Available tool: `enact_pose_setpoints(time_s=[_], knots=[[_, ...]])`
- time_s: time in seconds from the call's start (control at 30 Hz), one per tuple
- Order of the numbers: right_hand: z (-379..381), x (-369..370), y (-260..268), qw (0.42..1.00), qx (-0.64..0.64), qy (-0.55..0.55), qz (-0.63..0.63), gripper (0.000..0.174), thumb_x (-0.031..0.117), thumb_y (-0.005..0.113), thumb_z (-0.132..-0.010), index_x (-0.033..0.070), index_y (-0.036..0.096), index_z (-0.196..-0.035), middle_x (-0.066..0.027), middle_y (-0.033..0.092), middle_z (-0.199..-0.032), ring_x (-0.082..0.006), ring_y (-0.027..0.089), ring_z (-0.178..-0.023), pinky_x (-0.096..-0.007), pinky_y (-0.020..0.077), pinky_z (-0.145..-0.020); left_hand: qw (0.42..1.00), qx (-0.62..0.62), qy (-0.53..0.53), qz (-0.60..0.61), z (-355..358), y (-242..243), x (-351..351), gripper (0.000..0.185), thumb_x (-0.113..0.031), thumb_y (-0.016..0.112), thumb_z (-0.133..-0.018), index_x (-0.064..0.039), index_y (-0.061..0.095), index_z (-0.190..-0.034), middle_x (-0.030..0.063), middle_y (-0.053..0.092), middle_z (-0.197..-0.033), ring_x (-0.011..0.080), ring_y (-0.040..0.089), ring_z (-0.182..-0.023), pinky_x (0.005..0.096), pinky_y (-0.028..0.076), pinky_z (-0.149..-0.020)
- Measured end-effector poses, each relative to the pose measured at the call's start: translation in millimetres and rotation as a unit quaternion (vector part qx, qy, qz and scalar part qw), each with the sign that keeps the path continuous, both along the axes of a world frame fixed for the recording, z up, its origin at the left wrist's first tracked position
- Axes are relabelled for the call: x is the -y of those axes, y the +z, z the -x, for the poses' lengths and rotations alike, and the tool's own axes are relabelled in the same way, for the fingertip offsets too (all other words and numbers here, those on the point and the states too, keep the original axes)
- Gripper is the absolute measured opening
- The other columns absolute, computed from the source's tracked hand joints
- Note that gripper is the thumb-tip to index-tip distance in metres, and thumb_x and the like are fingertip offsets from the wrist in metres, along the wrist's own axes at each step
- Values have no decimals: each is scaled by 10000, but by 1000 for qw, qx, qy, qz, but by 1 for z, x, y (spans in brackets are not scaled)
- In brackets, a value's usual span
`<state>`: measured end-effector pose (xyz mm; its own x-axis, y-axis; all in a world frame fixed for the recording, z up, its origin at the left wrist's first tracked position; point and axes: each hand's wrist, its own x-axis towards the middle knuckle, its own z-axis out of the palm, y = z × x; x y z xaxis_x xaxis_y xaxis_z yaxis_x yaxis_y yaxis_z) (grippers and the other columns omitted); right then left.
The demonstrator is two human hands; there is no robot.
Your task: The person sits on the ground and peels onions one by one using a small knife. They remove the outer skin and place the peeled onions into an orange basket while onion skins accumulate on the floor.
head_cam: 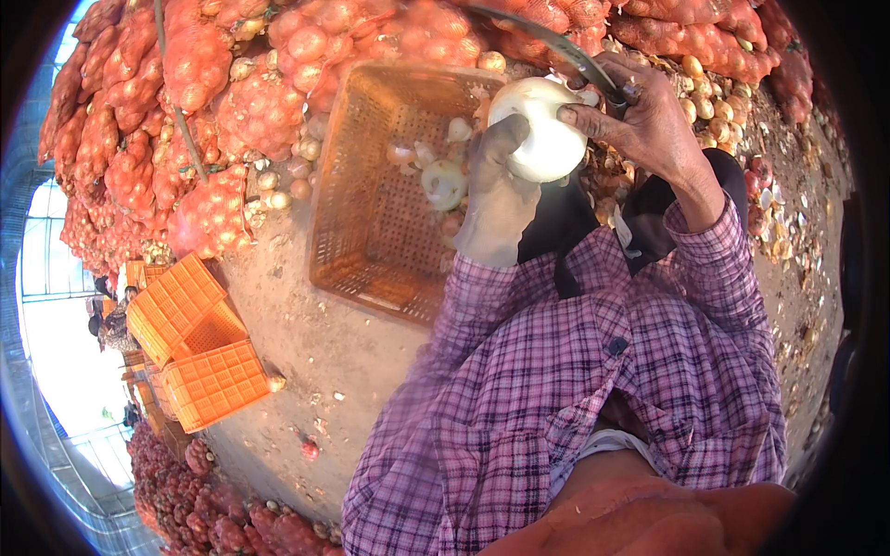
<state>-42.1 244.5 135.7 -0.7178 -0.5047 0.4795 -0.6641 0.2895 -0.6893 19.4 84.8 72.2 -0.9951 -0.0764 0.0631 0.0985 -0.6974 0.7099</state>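
A large, mostly peeled white onion (546,142) is held up in front of me. My left hand (495,198), in a pale dusty glove, grips it from the left side. In my bare right hand (646,115) is a knife with a long curved blade (549,40), which points up and to the left beyond the onion. The right thumb presses on the onion's right side, and the knife's handle is mostly hidden in the fingers. Below and left of the onion stands an orange plastic crate (327,208), with a few peeled onions (443,185) in it.
Red mesh sacks of onions (306,48) are heaped along the far side. Loose unpeeled onions (719,115) and skins lie on the ground at right. Tipped orange crates (215,386) stand at left, near a thin pole (182,118). More sacks (201,507) fill the lower left.
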Motion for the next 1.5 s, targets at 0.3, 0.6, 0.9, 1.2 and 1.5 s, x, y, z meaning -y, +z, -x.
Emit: enact_pose_setpoints(time_s=[0.3,0.6,0.9,1.2,1.5], knots=[[-3,-3,6,977,-184,-14,-106,218,160,702,-792,-14,629,-900,-145,614,-805,-344,622,-723,-418,488,-623,999,28,31,1,-7,3,-2,553,-136,699,-756,50,516,-1244,134,629,-1123,228,643,-998,354,533,-878],[34,-20,-8,967,-162,-135,-143,229,153,680,-832,-16,607,-967,-120,616,-793,-296,611,-694,-366,479,-621,999,-19,-30,10,-9,0,1,675,-229,711,-728,38,467,-1297,157,612,-1148,254,637,-1029,380,552,-864],[55,-42,-11,971,82,-183,131,228,254,667,-915,36,676,-981,43,525,-624,-21,414,-512,-223,326,-457,992,-41,-35,-113,-8,-16,7,624,-370,606,-846,18,463,-1313,197,584,-1224,323,630,-1065,482,582,-836],[-4,-46,-19,976,-129,-45,-169,433,201,654,-870,96,563,-1280,-126,637,-1003,-316,642,-757,-386,529,-651,999,-29,-11,-16,-9,-7,19,660,-255,648,-753,55,457,-1303,159,601,-1173,248,625,-1048,364,529,-900],[-22,-66,-6,931,-229,-21,-284,620,74,706,-713,150,555,-1309,-91,590,-886,-295,594,-647,-385,475,-561,1000,-11,2,14,-10,-4,29,637,-190,735,-692,39,524,-1247,115,643,-1080,202,635,-988,315,523,-855]])
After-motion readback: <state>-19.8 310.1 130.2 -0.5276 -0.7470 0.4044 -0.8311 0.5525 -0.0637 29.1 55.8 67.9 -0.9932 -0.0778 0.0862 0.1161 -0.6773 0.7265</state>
